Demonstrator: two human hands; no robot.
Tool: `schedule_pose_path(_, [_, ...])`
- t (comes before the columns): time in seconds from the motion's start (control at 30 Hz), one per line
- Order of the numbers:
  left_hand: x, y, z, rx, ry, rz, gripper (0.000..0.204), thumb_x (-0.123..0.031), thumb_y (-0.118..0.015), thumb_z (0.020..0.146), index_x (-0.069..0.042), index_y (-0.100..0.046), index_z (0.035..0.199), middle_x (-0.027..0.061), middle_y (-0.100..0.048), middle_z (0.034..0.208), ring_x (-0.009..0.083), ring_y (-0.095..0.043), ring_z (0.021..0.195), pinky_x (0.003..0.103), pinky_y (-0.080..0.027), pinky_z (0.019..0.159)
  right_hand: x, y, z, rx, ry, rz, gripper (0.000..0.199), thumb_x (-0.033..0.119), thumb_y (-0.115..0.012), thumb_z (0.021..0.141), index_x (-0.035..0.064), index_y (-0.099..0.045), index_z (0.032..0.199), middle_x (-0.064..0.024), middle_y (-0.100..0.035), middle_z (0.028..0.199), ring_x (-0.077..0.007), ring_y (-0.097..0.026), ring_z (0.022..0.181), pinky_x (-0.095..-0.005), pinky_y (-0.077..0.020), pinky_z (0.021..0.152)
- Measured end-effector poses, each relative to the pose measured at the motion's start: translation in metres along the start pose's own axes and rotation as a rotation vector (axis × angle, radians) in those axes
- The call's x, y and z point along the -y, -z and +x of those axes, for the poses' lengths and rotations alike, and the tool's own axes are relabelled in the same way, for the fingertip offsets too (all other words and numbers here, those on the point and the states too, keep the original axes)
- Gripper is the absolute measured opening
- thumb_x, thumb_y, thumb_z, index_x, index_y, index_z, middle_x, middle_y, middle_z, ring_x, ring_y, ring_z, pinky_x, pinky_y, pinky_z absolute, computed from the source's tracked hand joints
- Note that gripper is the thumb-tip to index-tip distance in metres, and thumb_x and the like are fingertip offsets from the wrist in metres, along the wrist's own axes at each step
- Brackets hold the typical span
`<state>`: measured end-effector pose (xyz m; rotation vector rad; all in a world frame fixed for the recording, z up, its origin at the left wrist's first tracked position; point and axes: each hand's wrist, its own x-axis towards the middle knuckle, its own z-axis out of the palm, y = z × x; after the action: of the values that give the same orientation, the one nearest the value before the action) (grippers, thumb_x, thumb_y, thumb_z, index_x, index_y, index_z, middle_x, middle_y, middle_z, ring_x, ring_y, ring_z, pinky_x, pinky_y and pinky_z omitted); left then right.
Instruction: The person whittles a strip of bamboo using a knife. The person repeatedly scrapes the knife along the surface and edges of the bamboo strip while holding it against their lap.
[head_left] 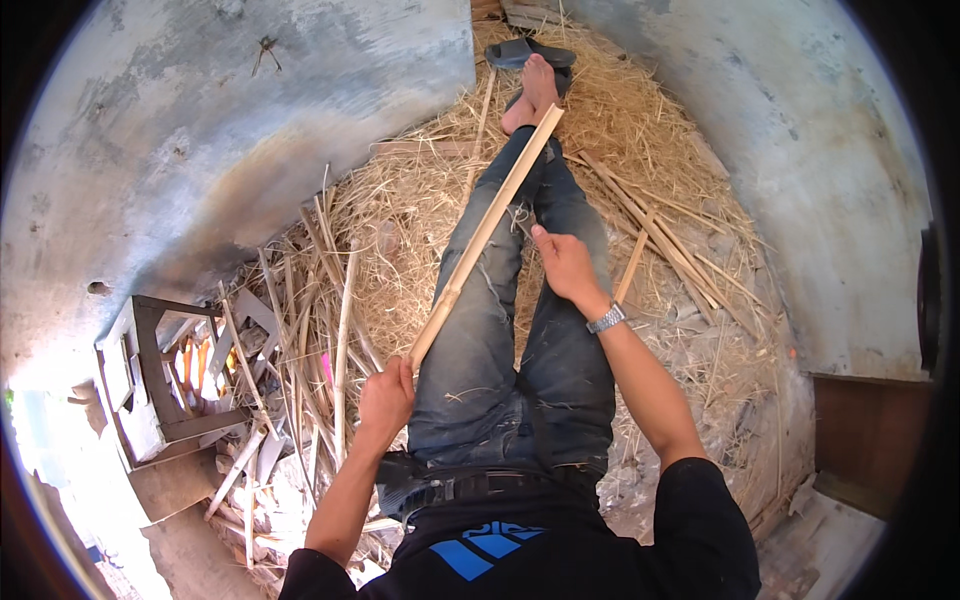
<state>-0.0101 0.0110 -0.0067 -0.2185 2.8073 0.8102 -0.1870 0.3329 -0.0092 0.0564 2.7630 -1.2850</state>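
I sit on a straw-covered floor with my legs in blue jeans (560, 360) stretched out ahead. My left hand (386, 396) grips the near end of a long pale bamboo strip (487, 232) that runs diagonally up over my left leg toward my bare feet (532, 95). My right hand (565, 265), with a metal watch at the wrist, rests on my right thigh just right of the strip; whether it pinches anything is unclear.
Straw (400, 210) and split bamboo sticks (670, 245) cover the ground. More cut strips (300, 340) pile at my left beside a small wooden stool frame (150, 380). Dark sandals (530, 52) lie by my feet. Concrete walls (800, 150) curve on both sides.
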Motion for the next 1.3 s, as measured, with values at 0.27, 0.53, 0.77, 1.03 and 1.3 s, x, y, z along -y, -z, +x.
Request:
schedule_pose_path(0.27, [0.002,-0.003,-0.001,-0.008,-0.01,-0.07,0.037,-0.033,-0.048,0.111,-0.004,-0.06,0.091,0.0316,-0.063,0.069,0.0568,-0.063,0.07,0.064,-0.049,0.063,0.009,-0.017,-0.005,0.033,0.048,-0.049,0.058,0.04,-0.049,0.11,-0.0058,-0.068,0.08,-0.0294,-0.063,0.071,-0.0503,-0.064,0.074,-0.0538,-0.0482,0.069])
schedule_pose_path(0.53, [-0.004,-0.008,-0.001,0.019,0.029,-0.085,0.039,-0.034,-0.047,0.111,-0.003,-0.061,0.092,0.0321,-0.064,0.072,0.0575,-0.063,0.073,0.064,-0.049,0.065,0.011,0.002,-0.002,0.17,-0.008,-0.041,0.061,0.042,-0.05,0.109,-0.0064,-0.065,0.076,-0.0283,-0.061,0.067,-0.0487,-0.062,0.068,-0.0525,-0.0466,0.066])
schedule_pose_path(0.77, [-0.01,-0.01,0.009,0.019,0.005,-0.174,0.041,-0.034,-0.046,0.111,-0.001,-0.062,0.093,0.0322,-0.064,0.073,0.0571,-0.063,0.073,0.064,-0.048,0.065,0.008,0.006,0.022,0.111,-0.017,-0.019,0.065,0.048,-0.049,0.108,-0.0069,-0.061,0.076,-0.0269,-0.056,0.064,-0.0444,-0.057,0.063,-0.0511,-0.0441,0.065])
schedule_pose_path(1.03, [-0.015,-0.014,0.021,-0.019,0.014,-0.188,0.042,-0.032,-0.047,0.111,0.001,-0.061,0.088,0.0324,-0.062,0.073,0.056,-0.062,0.073,0.061,-0.047,0.066,0.023,-0.011,0.005,0.249,0.097,-0.075,0.066,0.048,-0.047,0.109,-0.0074,-0.065,0.078,-0.0325,-0.063,0.077,-0.0503,-0.065,0.078,-0.0539,-0.0491,0.073])
schedule_pose_path(1.3, [-0.021,-0.014,0.021,-0.048,-0.026,-0.182,0.04,-0.026,-0.048,0.11,0.002,-0.058,0.083,0.0321,-0.06,0.072,0.0558,-0.059,0.073,0.06,-0.044,0.065,0.016,-0.001,0.011,0.183,0.087,-0.109,0.063,0.044,-0.046,0.11,-0.005,-0.069,0.077,-0.0293,-0.065,0.073,-0.0498,-0.066,0.074,-0.0531,-0.0499,0.072])
